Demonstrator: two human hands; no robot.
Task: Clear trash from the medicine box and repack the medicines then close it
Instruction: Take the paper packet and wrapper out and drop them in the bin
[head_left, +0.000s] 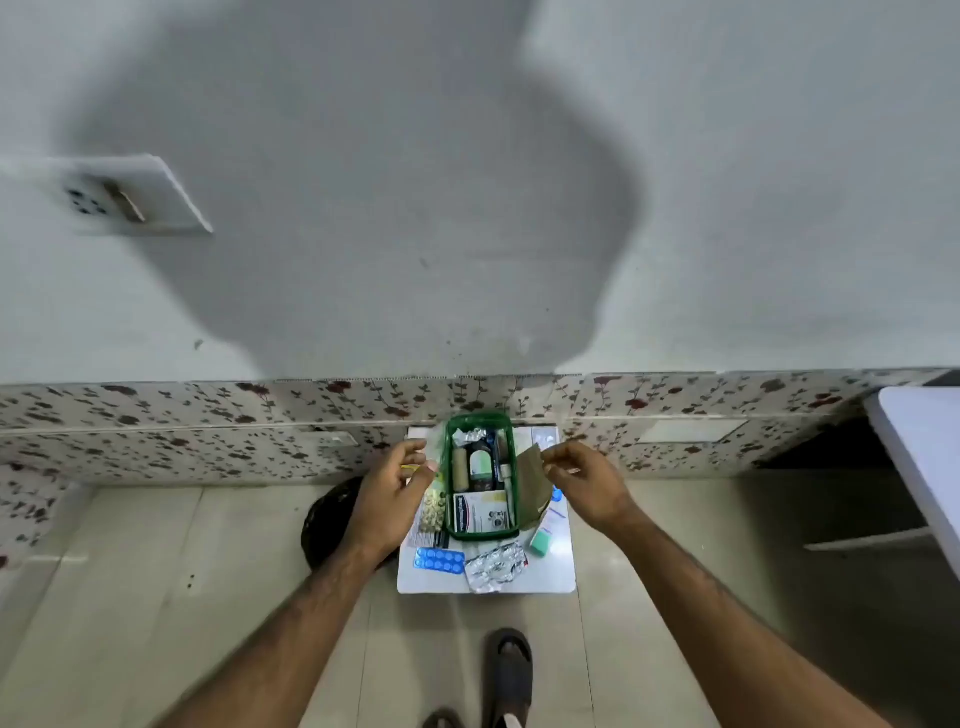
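Fingers of the right hand (582, 480) pinch the top edge of a brown paper packet (535, 486) leaning on the right wall of the green medicine box (480, 533), lower centre of the frame. Left hand (397, 483) pinches something small and yellow, unidentified. Box open, partly filled; blister strips (493, 566) lie on the white surface (550, 577). Judged step: sorting. Next: decide whether packet is trash or goes in

Materials and finish, head view.
Medicine box (480, 533): glossy translucent green plastic. Blister strip (494, 566): crinkled silver foil. Brown envelope (532, 486): matt paper. Floor tiles (156, 571): smooth, glazed.
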